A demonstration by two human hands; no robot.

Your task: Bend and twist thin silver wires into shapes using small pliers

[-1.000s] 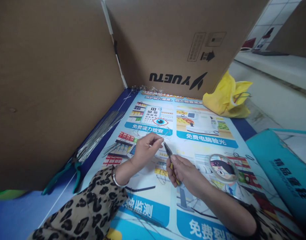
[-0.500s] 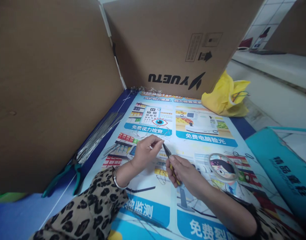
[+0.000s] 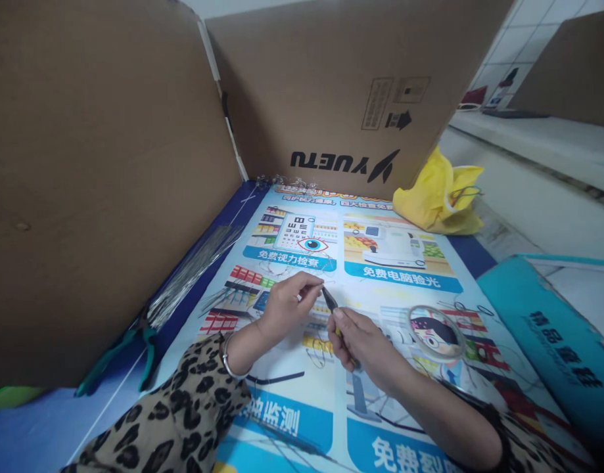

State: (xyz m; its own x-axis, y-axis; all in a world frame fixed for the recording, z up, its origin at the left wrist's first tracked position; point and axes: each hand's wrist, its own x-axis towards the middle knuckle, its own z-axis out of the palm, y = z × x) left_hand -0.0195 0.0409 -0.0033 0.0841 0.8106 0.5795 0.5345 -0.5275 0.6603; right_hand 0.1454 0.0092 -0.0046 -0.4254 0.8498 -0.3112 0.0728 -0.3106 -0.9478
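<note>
My left hand (image 3: 290, 303) is closed in a pinch, thumb against forefinger, on what looks like a thin wire, barely visible at the fingertips. Wrapped around the handles of a small pair of pliers (image 3: 330, 299) is my right hand (image 3: 358, 338). The pliers' dark, narrow jaws point up and left and meet the left fingertips; their yellow handle is mostly hidden in the palm. Both hands are over a printed poster (image 3: 302, 387) that covers the table. Loose thin wire pieces (image 3: 317, 355) lie below the hands.
A bundle of straight wires (image 3: 193, 276) and green-handled pliers (image 3: 146, 335) lie at the left. A roll of clear tape (image 3: 460, 334) rests at right, near a teal box (image 3: 543, 335) and yellow bag (image 3: 437, 197). Cardboard walls (image 3: 351, 79) stand behind and left; small wire pieces (image 3: 282, 182) line the back.
The view has shifted slightly. Both hands keep nearly the same pose, with the pliers' tip still at the left fingertips.
</note>
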